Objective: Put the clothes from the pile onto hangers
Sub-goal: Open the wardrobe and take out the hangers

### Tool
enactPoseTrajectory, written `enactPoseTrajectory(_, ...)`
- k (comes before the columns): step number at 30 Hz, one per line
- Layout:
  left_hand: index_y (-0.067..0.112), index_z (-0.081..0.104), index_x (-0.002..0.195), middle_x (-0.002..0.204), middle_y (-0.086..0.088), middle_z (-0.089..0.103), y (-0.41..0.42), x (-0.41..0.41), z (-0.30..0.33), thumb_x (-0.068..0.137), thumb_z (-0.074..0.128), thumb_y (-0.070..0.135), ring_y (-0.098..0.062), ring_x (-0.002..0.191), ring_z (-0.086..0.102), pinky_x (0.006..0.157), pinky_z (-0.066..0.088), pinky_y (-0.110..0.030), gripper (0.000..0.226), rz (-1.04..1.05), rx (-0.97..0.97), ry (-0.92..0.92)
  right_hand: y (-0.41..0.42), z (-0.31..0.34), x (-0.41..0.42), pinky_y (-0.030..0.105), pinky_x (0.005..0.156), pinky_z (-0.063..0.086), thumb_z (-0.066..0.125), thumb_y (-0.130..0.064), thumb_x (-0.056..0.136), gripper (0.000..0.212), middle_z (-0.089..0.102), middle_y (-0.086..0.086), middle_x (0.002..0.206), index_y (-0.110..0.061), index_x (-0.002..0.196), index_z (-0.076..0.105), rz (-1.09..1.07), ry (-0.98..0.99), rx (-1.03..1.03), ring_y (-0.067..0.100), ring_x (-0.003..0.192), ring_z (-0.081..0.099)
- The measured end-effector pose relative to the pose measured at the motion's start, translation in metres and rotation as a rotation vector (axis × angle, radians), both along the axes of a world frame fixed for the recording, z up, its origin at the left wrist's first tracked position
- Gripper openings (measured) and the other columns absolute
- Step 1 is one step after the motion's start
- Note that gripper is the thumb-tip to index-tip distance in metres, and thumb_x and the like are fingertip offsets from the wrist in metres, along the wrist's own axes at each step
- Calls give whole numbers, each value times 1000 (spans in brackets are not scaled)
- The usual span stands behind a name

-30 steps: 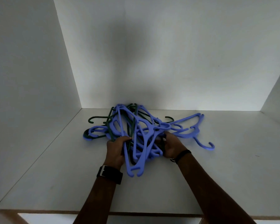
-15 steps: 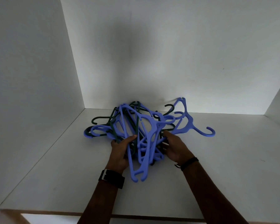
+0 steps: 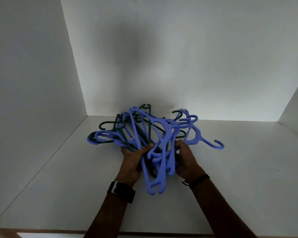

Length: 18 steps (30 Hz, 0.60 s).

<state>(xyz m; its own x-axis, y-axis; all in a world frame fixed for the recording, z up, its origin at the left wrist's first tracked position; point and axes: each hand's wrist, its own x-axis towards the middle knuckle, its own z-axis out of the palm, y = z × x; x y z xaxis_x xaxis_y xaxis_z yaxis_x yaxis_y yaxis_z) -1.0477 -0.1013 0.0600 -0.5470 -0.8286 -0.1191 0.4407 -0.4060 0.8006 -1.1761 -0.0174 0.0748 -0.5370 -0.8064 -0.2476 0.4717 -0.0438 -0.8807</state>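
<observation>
Tangled bundle of blue and dark green hangers [image 3: 155,134] on a white shelf [image 3: 230,186] near its back wall, left hand [image 3: 132,160] gripping the bundle's left side, right hand [image 3: 186,160] curled around its right side, black watch [image 3: 121,191] on left wrist

No readable text, labels, brands, numbers or signs anywhere in view.
</observation>
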Motion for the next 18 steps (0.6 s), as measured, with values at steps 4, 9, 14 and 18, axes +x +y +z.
enactPoseTrajectory(4, 0, 29, 143, 106, -25, 67, 2, -2, 6, 37, 98, 22, -35, 85, 70, 61, 57, -37, 127, -29, 36, -83, -6, 5, -5, 32, 56, 46, 39, -37, 101, 38, 57, 12, 55, -11, 76, 54, -20, -56, -73, 20, 51, 58)
enactPoseTrajectory(9, -8, 31, 140, 115, -32, 60, -3, 4, 0, 47, 89, 4, -35, 78, 69, 58, 57, -36, 110, -42, 74, -114, 2, 5, 8, 34, 58, 58, 60, -27, 90, 34, 62, 22, 79, -4, 114, 56, 128, 42, -92, 27, 60, 66)
enactPoseTrajectory(14, -7, 55, 124, 111, -33, 61, 9, 11, 0, 73, 72, 4, -33, 83, 68, 67, 60, -41, 54, -75, 14, -121, 12, -9, 18, 45, 66, 57, 70, -18, 74, 63, 58, 38, 108, 7, 128, 50, 118, 12, -116, 42, 80, 66)
enactPoseTrajectory(18, 13, 46, 128, 103, -25, 66, 21, 15, -5, 73, 72, -6, -31, 81, 70, 62, 59, -39, 64, -15, -11, -78, 22, -14, 26, 42, 62, 57, 73, -13, 72, 61, 62, 31, 99, 3, 127, 51, 30, 61, -103, 41, 77, 66)
